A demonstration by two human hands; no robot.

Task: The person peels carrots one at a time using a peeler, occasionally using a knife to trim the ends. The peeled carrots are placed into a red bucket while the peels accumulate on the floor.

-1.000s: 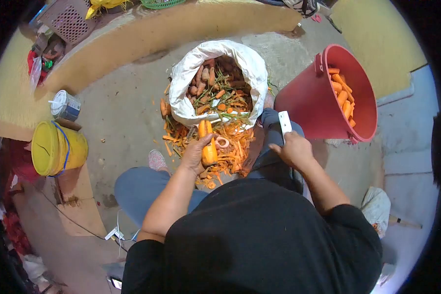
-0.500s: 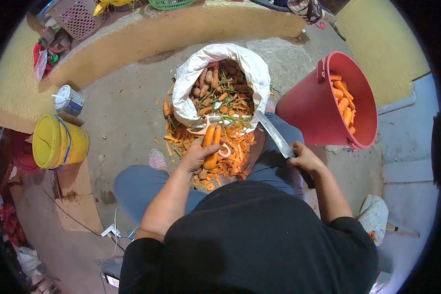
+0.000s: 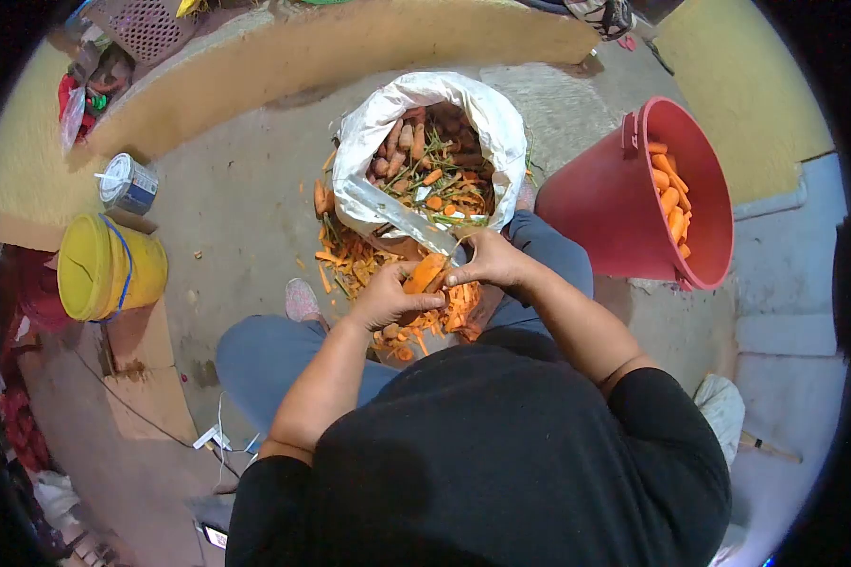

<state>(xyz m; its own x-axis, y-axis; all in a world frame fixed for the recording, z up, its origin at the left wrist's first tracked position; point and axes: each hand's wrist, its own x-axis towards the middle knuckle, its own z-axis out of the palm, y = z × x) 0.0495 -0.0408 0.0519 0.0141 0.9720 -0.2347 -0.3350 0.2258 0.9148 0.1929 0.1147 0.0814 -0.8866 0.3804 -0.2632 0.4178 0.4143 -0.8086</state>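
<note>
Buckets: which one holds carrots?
The red bucket on the person's right, with orange carrots showing inside. The yellow bucket on the left shows none.

Even overhead light, fisheye warp, black vignetted corners

No writing, brand or number is legible anywhere; the small round blue-and-white metal can [image 3: 128, 184] carries a label too blurred to read

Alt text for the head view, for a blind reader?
A person's left hand grips a carrot while the right hand holds a knife to it, above orange peelings. A white sack of carrots and a red bucket stand ahead.
</note>
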